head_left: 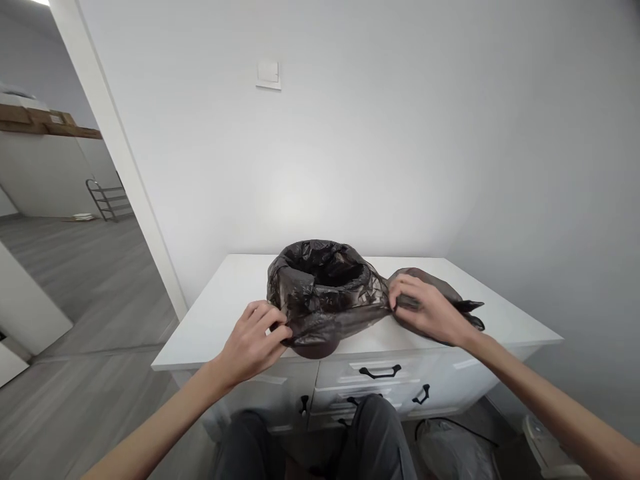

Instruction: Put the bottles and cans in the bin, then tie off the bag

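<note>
A round bin (314, 348) stands on the white cabinet, with a thin black trash bag (320, 300) lining its inside and folded over its rim. At the bin's left front, my left hand (260, 333) pinches the edge of the bag. My right hand (420, 303) grips the bag's gathered film to the right of the bin, pulling it into a stretched fold. Beyond that grip the loose part of the bag (445, 287) spreads over the cabinet top, ending in a pointed tip. Most of the bin's wall is hidden under the film.
The white cabinet (210, 313) has black handles and stands against the wall below a light switch (269, 75). On the left, a doorway opens to a room with a small metal ladder (107, 200). A clear plastic bag (450, 447) lies on the floor at lower right.
</note>
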{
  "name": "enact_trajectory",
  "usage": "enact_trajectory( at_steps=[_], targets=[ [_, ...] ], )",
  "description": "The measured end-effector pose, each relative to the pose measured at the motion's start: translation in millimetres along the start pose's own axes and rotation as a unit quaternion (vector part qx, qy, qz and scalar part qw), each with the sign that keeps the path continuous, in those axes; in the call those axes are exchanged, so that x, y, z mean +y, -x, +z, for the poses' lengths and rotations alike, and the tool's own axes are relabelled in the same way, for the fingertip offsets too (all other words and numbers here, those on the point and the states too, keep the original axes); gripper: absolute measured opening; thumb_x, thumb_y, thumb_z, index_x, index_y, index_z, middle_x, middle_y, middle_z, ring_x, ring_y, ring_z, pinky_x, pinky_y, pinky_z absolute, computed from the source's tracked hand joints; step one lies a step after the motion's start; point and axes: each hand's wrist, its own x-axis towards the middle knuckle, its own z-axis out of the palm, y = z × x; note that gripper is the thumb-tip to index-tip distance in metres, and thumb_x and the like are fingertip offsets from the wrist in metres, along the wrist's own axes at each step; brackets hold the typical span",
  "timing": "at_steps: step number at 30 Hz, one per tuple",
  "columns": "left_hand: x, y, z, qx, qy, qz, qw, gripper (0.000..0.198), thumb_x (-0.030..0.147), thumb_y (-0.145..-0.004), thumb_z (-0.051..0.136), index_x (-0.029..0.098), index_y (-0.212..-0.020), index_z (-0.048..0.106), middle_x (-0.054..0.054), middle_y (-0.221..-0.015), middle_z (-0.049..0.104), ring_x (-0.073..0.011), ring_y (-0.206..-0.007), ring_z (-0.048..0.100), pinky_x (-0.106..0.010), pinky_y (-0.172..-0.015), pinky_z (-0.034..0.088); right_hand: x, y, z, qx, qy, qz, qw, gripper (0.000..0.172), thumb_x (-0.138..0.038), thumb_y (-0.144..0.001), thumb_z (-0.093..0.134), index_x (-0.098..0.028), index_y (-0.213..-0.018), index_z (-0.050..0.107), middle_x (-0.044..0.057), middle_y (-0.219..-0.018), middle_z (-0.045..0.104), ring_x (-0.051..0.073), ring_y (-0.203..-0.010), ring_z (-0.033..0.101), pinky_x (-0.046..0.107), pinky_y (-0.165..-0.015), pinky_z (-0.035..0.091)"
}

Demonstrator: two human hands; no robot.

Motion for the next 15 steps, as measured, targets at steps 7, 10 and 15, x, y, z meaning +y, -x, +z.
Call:
enact_trajectory(
  at_steps=[7, 10, 15],
  targets=[
    [-25.6, 63.4, 40.0, -0.186, 0.084, -0.072, 0.976, 0.023, 0.024, -0.1, 0.061, 0.025, -0.122, 0.068, -0.011, -0.122, 0.068, -0.0264, -0.116, 0.066, -0.043, -0.102, 0.055, 5.0, 10.9, 21.1, -0.092, 0.071, -0.021, 0.993, 0.024, -0.031, -0.1, 0.06, -0.026, -0.123, 0.067, 0.012, -0.133, 0.069, 0.029, -0.118, 0.07, 0.043, -0.1, 0.058],
    [-40.0, 92.5, 44.8, -0.147, 0.116, -0.191, 0.963, 0.037, 0.032, -0.099, 0.063, 0.027, -0.136, 0.062, -0.014, -0.139, 0.059, -0.0279, -0.129, 0.062, -0.045, -0.11, 0.054, -17.1, 2.1, 2.0, -0.002, 0.057, 0.001, 0.998, 0.031, -0.032, -0.102, 0.057, -0.028, -0.132, 0.063, 0.01, -0.137, 0.067, 0.026, -0.105, 0.075, 0.043, -0.096, 0.06],
    [-67.8, 117.9, 53.6, -0.069, 0.148, -0.356, 0.92, 0.042, 0.048, -0.092, 0.069, 0.021, -0.124, 0.059, -0.013, -0.128, 0.059, -0.0268, -0.114, 0.067, -0.048, -0.103, 0.059, -48.7, -22.6, -10.5, -0.008, -0.006, -0.017, 1.0, 0.052, -0.039, -0.102, 0.064, -0.035, -0.152, 0.05, 0.008, -0.155, 0.056, 0.019, -0.09, 0.075, 0.039, -0.091, 0.061]
  ],
)
